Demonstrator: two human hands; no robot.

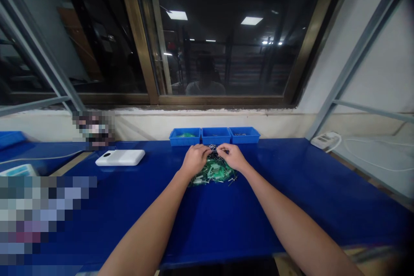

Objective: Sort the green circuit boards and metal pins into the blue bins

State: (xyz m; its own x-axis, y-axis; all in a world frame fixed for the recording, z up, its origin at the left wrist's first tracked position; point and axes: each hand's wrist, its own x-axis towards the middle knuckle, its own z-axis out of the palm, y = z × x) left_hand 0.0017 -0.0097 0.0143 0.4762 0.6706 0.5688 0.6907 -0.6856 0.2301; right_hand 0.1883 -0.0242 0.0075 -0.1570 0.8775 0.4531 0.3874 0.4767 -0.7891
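Observation:
A pile of small clear-and-green plastic pieces (215, 170), mixed with thin metal-looking bits, lies on the blue tabletop in front of me. My left hand (196, 158) is over the pile's left side, thumb and fingers pinched together. Over the right side, my right hand (232, 156) is pinched in the same way, its fingertips a short way from the left ones. Small dark and silvery pieces (213, 148) show between the hands. Whatever the fingertips grip is too small to name.
Behind the pile stand three blue trays: the left one (185, 141) holds green pieces, the middle one (216, 141) is beside it, and the right one (245, 139) holds thin pieces. A white power bank-like device (126, 158) lies left. A power strip (325, 139) sits right.

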